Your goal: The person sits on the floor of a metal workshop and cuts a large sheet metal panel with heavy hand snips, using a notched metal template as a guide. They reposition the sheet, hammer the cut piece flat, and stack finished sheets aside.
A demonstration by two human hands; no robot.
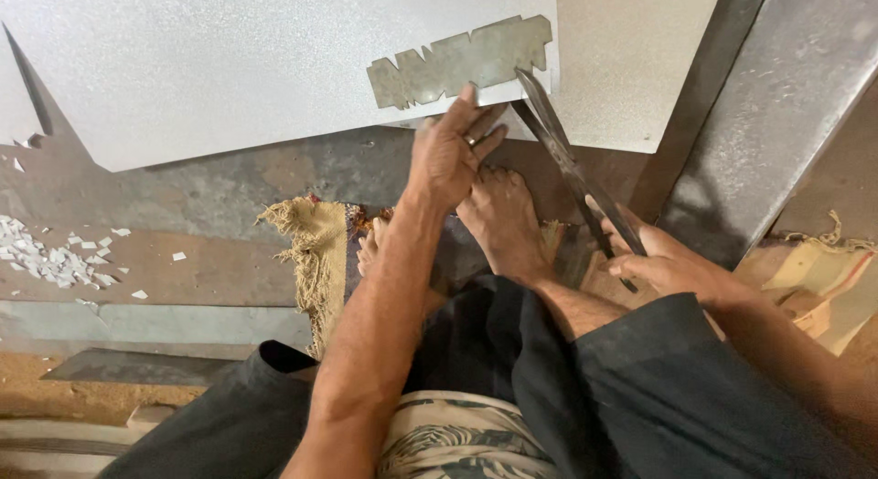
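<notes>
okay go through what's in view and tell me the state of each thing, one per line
Left hand: pressing flat on the metal sheet's edge.
Right hand: gripping the shears' handles.
Shears: blades open at the sheet's edge.
Metal sheet: lying flat, partly cut.
Notched template: lying flat on the sheet.
White scraps: scattered, loose.

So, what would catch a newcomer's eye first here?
Probably the long metal shears at centre right, held by the right hand, blades at the edge of the pale metal sheet. The left hand presses a notched grey template onto that sheet, with a bare foot just below.
</notes>
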